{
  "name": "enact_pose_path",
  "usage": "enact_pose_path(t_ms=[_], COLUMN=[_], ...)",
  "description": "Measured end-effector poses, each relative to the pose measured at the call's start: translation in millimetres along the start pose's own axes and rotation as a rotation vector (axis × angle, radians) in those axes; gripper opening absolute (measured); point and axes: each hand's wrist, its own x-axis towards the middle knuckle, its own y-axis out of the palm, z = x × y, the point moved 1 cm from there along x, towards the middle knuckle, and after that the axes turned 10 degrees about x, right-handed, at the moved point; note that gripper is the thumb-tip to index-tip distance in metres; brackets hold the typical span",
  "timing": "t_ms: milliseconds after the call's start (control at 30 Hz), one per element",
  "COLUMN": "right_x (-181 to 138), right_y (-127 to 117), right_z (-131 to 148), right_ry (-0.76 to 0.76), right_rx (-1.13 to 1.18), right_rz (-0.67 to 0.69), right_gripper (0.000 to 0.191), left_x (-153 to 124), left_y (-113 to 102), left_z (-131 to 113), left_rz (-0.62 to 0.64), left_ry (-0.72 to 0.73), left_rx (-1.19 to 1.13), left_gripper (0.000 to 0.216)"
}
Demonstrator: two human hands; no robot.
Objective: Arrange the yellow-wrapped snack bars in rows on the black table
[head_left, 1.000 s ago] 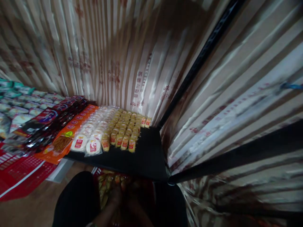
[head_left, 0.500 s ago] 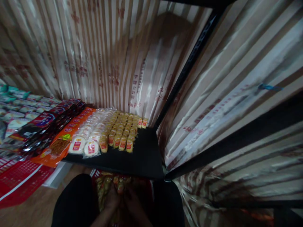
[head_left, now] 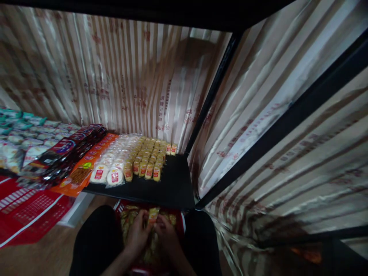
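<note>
My left hand and my right hand meet low in the view, between my dark-clad knees. Together their curled fingers pinch a small yellow snack packet held upright. Below them lies a red container full of similar yellow packets. In front, a black shelf carries rows of small yellow packets and round white packets.
Orange packs and dark snack bags lie further left on the shelf, teal and white bags beyond them. A red crate stands on the wooden floor at left. Striped curtain and black shelf posts close in behind and right.
My hands have risen out of the red container with a yellow packet between them. The view has tilted down and back, so an upper shelf edge shows at the top.
</note>
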Motion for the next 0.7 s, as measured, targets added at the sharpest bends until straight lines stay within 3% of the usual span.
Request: enact_pose_path(t_ms=[167, 300, 467, 700], right_x=[15, 36, 70, 126], right_y=[-12, -24, -42, -66], right_z=[45, 73, 84, 89], right_ry=[-0.119, -0.201, -0.251, -0.182], right_rx=[0.011, 0.011, -0.067, -0.196], right_rz=[-0.082, -0.167, -0.307, -0.449], right_gripper=[0.034, 0.032, 0.033, 0.034], left_x=[19, 46, 76, 113], left_y=[-20, -29, -25, -6], left_z=[-35, -63, -93, -134], left_rz=[-0.051, -0.107, -0.149, -0.204], left_ry=[0.109, 0.144, 0.165, 0.188], left_rx=[-0.171, -0.183, -0.154, -0.154], left_gripper=[0.023, 0.025, 0.030, 0.037])
